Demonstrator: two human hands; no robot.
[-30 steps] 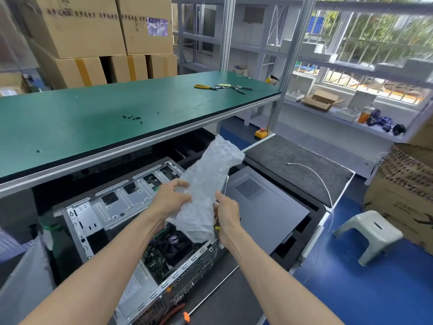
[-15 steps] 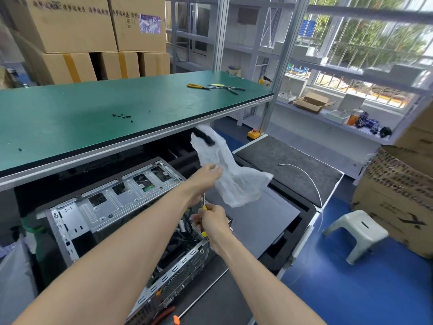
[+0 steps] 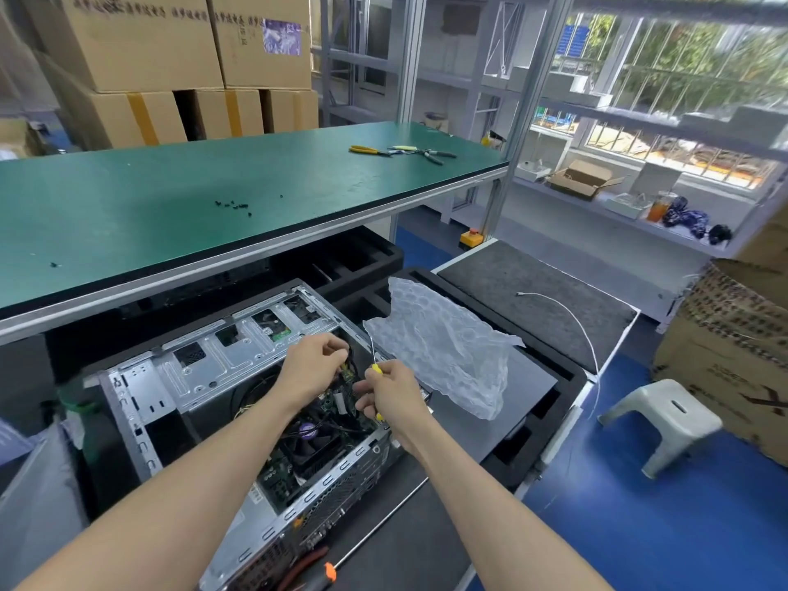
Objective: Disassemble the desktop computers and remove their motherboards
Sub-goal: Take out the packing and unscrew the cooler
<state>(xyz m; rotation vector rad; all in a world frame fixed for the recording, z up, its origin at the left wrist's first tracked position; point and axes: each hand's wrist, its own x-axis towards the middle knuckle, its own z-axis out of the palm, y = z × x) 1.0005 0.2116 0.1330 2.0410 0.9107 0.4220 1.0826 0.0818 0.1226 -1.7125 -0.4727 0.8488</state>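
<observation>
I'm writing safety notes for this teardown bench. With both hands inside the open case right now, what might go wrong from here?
1. The right hand holds a yellow-handled screwdriver just above the motherboard; a slip might gouge it.
2. The left hand pinches a cable inside the computer case; tugging hard may strain its connector.
3. The bubble wrap lies loose beside the case and might slide into the work.

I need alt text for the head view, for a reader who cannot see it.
Two hands work inside an open computer case: the left hand pinches a cable, the right hand holds a yellow screwdriver. Bubble wrap lies on the panel beside the case.
</observation>
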